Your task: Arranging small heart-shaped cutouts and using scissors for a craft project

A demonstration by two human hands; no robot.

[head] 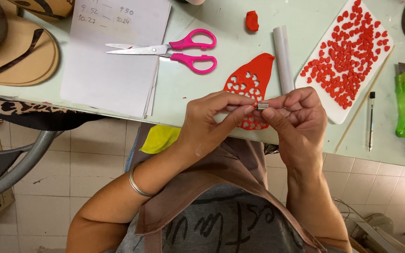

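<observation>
My left hand (214, 119) and my right hand (296, 117) meet above the table's front edge, both pinching a small silver metal cutter (263, 106) between thumbs and fingertips. Just behind them lies a rolled-out red clay sheet (251, 79) full of heart-shaped holes. A white rolling tube (283, 58) lies beside the sheet. To the right, a white board (336, 110) carries several small red clay hearts (348, 56). A small lump of red clay (252, 20) sits farther back.
Pink-handled scissors (183, 49) lie on the pale green table (202, 93) beside a stack of white paper (113, 56). A green utility knife (404, 100), a thin pen (371, 119) and a wooden stick (364, 100) lie at right. A grey chair (19, 159) stands left.
</observation>
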